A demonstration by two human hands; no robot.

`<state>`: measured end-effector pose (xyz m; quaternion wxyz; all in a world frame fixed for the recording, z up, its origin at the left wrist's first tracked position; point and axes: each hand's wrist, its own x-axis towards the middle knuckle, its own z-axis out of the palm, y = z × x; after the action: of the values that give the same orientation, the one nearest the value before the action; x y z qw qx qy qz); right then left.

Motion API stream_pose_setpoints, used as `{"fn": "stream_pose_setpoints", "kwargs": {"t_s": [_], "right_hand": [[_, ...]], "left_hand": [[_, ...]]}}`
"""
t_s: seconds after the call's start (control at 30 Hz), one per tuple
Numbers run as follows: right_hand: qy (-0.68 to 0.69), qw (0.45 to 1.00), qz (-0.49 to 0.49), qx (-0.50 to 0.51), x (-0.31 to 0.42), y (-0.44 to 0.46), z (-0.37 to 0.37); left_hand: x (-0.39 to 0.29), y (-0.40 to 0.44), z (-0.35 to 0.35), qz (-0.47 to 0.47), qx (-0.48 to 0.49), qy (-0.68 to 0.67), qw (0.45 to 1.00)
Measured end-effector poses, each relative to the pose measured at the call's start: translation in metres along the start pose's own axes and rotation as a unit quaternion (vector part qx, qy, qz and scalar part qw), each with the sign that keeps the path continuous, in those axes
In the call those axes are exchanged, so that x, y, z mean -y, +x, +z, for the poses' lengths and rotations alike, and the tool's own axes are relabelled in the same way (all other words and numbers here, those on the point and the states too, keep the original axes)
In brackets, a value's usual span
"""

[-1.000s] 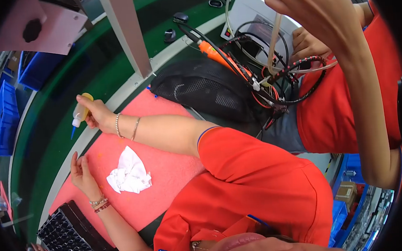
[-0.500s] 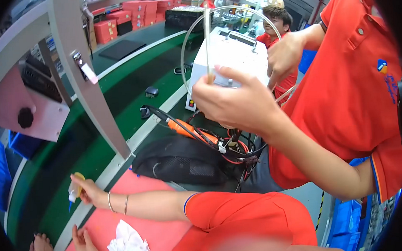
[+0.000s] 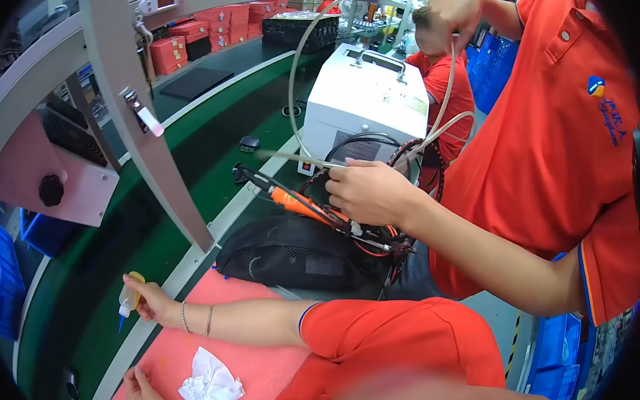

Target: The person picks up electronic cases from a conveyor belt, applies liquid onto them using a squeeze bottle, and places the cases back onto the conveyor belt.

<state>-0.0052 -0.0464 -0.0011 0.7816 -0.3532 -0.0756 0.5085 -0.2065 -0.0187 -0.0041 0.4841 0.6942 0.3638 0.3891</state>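
My right hand [image 3: 149,300] grips a small bottle [image 3: 129,296] with a yellowish body, white cap and thin blue tip. It is held tip down above the edge between the green belt and the pink mat [image 3: 260,361]. At the lower left, my left hand [image 3: 143,395] is over the mat, its fingers loosely bent and apart, with nothing in them. A crumpled white cloth [image 3: 211,381] lies on the mat to the right of my left hand, touched by neither hand. Bracelets show on both my wrists.
A co-worker in red [image 3: 532,187] at the right handles a clear tube [image 3: 295,91] with both hands near a white machine [image 3: 365,98]. A black mesh bag [image 3: 287,253], orange tool [image 3: 294,203] and cables lie beyond my right arm. A metal post [image 3: 149,159] stands on the left.
My view has tilted up, bringing in the white machine. The co-worker's near hand has come down and the tube end has swung from upright to nearly level. My right hand still holds the bottle.
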Motion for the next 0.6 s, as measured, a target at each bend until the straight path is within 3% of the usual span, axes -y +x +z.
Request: {"fn": "stream_pose_setpoints", "kwargs": {"t_s": [0.13,0.33,0.6], "right_hand": [[-0.005,1.0,-0.002,0.017,-0.0034,0.0051,-0.0051],[-0.02,1.0,-0.021,0.006,0.0009,-0.0001,-0.0008],[-0.026,0.999,-0.007,0.026,0.0023,-0.0007,-0.0033]], "left_hand": [[-0.0048,-0.0011,0.0028,0.014,-0.012,0.027,0.999],[-0.0031,-0.0019,0.0049,-0.017,0.04,-0.07,0.997],[-0.0031,-0.0048,0.0089,0.005,0.087,-0.012,0.996]]}}
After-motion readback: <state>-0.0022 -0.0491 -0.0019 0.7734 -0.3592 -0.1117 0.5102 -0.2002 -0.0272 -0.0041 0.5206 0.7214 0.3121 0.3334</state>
